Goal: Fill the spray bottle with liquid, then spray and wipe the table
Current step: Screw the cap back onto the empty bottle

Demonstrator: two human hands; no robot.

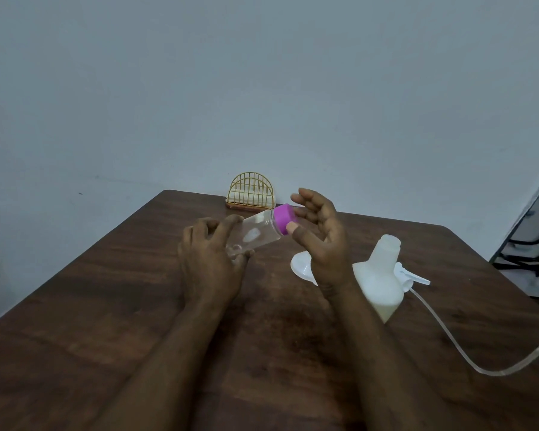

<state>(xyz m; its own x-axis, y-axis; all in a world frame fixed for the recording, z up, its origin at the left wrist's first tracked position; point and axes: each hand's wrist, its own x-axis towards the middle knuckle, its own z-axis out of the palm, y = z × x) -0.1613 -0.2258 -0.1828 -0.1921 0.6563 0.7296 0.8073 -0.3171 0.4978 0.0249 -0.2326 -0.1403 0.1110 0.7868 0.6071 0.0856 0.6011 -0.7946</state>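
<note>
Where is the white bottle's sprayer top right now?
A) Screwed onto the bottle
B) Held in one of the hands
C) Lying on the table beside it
C: the trigger head, tube attached, lies on the table beside the open-necked white spray bottle.

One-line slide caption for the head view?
Left hand holds a tilted clear bottle, right hand open at its purple cap; uncapped spray bottle, funnel and trigger head on the table.
</note>
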